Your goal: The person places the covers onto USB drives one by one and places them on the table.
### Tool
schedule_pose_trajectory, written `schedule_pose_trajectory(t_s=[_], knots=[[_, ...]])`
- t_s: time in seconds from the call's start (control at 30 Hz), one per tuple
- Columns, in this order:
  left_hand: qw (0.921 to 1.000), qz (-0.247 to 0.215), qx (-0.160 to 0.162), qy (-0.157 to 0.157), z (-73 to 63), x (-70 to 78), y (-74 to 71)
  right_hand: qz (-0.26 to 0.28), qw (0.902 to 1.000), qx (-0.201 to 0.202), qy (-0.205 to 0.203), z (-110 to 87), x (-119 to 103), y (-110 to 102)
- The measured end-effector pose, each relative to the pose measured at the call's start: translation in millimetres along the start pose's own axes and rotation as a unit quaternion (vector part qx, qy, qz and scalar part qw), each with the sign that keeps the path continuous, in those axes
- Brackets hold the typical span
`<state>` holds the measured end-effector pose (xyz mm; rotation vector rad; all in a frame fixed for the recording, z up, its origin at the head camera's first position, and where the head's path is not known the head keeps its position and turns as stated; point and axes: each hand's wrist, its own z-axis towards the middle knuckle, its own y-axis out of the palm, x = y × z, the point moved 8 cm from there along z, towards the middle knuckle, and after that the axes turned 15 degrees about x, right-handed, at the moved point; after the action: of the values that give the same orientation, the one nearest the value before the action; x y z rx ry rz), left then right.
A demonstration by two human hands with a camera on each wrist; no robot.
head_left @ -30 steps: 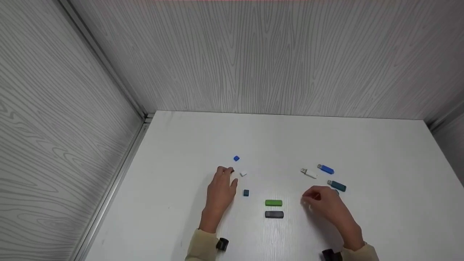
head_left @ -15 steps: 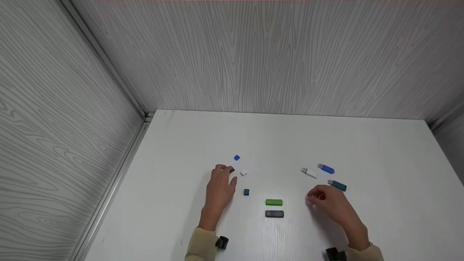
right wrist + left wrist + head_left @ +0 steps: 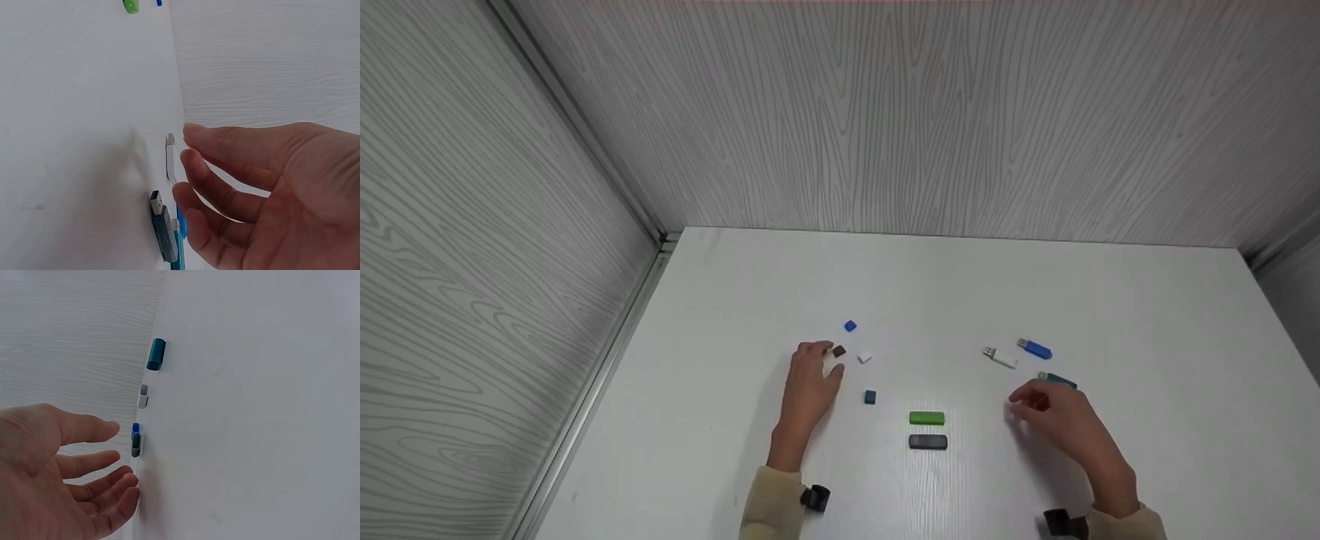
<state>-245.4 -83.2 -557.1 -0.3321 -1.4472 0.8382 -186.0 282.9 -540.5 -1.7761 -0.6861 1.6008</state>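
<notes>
My left hand [image 3: 808,386] is over the table with fingers spread, nothing in it. Just off its fingertips lies a small dark cap [image 3: 839,351]. Around that lie a blue cap [image 3: 850,325], a white cap [image 3: 865,358] and a teal cap [image 3: 156,354]. My right hand [image 3: 1061,416] hovers at the right, its fingers loosely bent and holding nothing. Below it in the right wrist view lies an uncapped dark grey USB stick [image 3: 163,230], hidden by the hand in the head view. A teal USB stick [image 3: 1059,381] lies right beyond the hand.
Farther off lie a white USB stick [image 3: 1000,358] and a blue USB stick [image 3: 1036,349]. Between the hands, a green capped USB stick [image 3: 926,418] and a dark grey capped one [image 3: 928,442] lie parallel. Wood-grain panels [image 3: 840,120] bound the white table [image 3: 945,292] behind and at the sides.
My left fingers have drawn back from the dark cap, which now shows whole on the table. My right hand has moved a little to the right, partly covering the teal USB stick.
</notes>
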Motion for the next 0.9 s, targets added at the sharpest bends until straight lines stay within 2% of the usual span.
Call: schedule_pose_trajectory(t_s=[0.17, 0.4, 0.67, 0.9], knots=[[0.9997, -0.021, -0.008, -0.009, 1.3, -2.6, -0.2, -0.002, 1.0000, 0.001, 0.006, 0.3, 6, -3], [0.9993, -0.011, -0.017, -0.032, 3.0, -6.9, 1.9, -0.002, 0.9999, -0.002, 0.012, 1.3, 13, -8], [0.9994, -0.010, -0.014, -0.029, 5.7, -7.0, 2.3, 0.000, 0.9993, -0.008, 0.037, 2.8, 30, -17], [0.9995, -0.014, -0.009, -0.028, 11.1, -7.3, 1.9, 0.009, 0.9996, -0.011, 0.025, 2.4, 35, -24]])
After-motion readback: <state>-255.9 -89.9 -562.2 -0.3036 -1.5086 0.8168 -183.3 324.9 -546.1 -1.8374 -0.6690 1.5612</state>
